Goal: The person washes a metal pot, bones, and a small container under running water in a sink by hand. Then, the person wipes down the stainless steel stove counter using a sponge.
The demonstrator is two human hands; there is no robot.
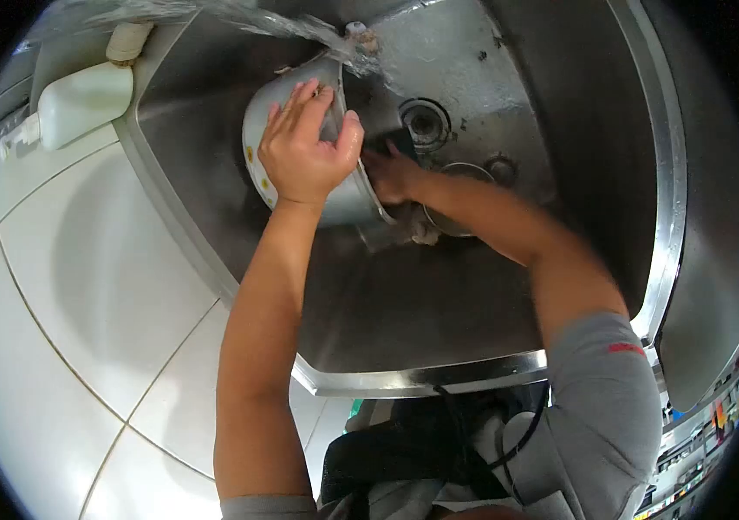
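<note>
A light-coloured pot point(270, 108) with yellow flower marks lies tilted on its side in the steel sink, its mouth facing right. My left hand point(310, 147) steadies it from above, fingers stretched along its outer wall and thumb by the rim. At the pot's mouth is my right hand point(395, 178), slightly blurred and closed round a dark scouring pad point(404, 143); part of that hand is hidden inside the pot. Behind my right forearm, a round metal bowl or lid point(434, 224) rests on the sink floor, partly covered.
Water point(300, 26) streams in at the top of the sink point(439, 334). Food scraps point(426, 232) lie around the drain point(426, 126). A white pump bottle point(83, 104) lies on the tiled counter point(100, 251) at left. The sink's raised rim point(421, 379) runs before me.
</note>
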